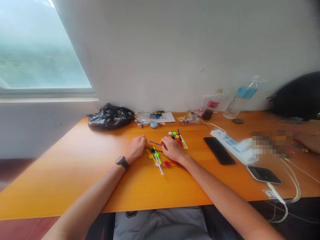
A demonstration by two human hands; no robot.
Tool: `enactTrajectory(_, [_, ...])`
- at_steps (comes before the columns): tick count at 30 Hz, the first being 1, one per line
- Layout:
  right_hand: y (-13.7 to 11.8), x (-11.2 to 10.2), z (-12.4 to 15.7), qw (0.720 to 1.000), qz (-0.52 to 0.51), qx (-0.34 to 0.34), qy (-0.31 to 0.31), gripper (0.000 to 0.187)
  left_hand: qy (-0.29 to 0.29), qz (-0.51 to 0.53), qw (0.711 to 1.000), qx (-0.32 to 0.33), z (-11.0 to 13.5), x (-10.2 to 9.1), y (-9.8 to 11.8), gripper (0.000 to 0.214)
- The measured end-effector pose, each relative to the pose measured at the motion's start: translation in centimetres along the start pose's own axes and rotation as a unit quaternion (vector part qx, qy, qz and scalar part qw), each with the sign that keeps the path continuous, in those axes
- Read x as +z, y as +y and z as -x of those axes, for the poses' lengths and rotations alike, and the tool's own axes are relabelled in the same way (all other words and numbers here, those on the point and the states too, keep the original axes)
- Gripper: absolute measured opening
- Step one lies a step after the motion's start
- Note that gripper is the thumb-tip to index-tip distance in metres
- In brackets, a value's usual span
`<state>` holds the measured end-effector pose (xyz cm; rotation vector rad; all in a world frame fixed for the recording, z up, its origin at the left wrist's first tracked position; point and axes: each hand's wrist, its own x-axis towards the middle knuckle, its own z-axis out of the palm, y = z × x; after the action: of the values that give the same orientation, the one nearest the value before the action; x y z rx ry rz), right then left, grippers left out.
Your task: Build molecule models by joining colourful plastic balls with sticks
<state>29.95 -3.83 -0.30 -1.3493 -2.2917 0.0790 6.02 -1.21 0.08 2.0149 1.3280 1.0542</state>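
My left hand rests on the orange table with its fingers curled, a black watch on the wrist. My right hand lies beside it, fingers bent over a thin blue stick that runs between both hands. Below the hands lie coloured sticks with round ends: yellow, green, white and red. Behind my right hand sit small coloured discs and more sticks. What the left fingers grip is hidden.
A black plastic bag and papers with small parts lie at the back. To the right are a black phone, a white power strip, a second device with cable, bottles, and another person's hand.
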Motion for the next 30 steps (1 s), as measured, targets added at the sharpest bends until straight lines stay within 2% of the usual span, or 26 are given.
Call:
enactTrajectory(3, [-0.2,-0.2,0.1,0.999,-0.021,-0.036,-0.001,0.031,0.026,0.031,0.999,0.005,0.1,0.1,0.1,0.025])
enactTrajectory(5, [-0.3,-0.3,0.1,0.998,-0.028,-0.051,-0.009,0.033,0.035,0.042,0.998,0.000,0.0,0.3,0.0,0.021])
enactTrajectory(11, [0.0,-0.2,-0.2,0.999,-0.035,-0.027,-0.009,0.010,0.035,0.115,0.992,-0.030,-0.5,0.8,-0.5,0.031])
enactTrajectory(16, [0.2,0.0,-0.2,0.997,-0.074,0.016,0.010,0.009,0.017,0.248,0.964,-0.095,-1.0,0.6,-0.7,0.034])
enactTrajectory(20, [0.4,0.2,-0.5,0.980,-0.173,0.064,0.078,0.011,0.022,0.283,0.952,-0.117,-0.9,0.3,-0.2,0.036])
enactTrajectory(25, [0.1,0.1,-1.0,0.937,-0.299,0.062,0.172,0.011,-0.008,0.324,0.940,-0.109,-0.2,0.0,1.2,0.042])
enactTrajectory(27, [-0.3,-0.2,-1.0,0.923,-0.322,0.066,0.200,0.013,-0.025,0.328,0.938,-0.106,0.1,0.0,1.8,0.043])
enactTrajectory(30, [-1.2,-0.6,-0.8,0.922,-0.310,0.044,0.228,0.012,-0.053,0.326,0.938,-0.100,0.4,0.1,2.6,0.046])
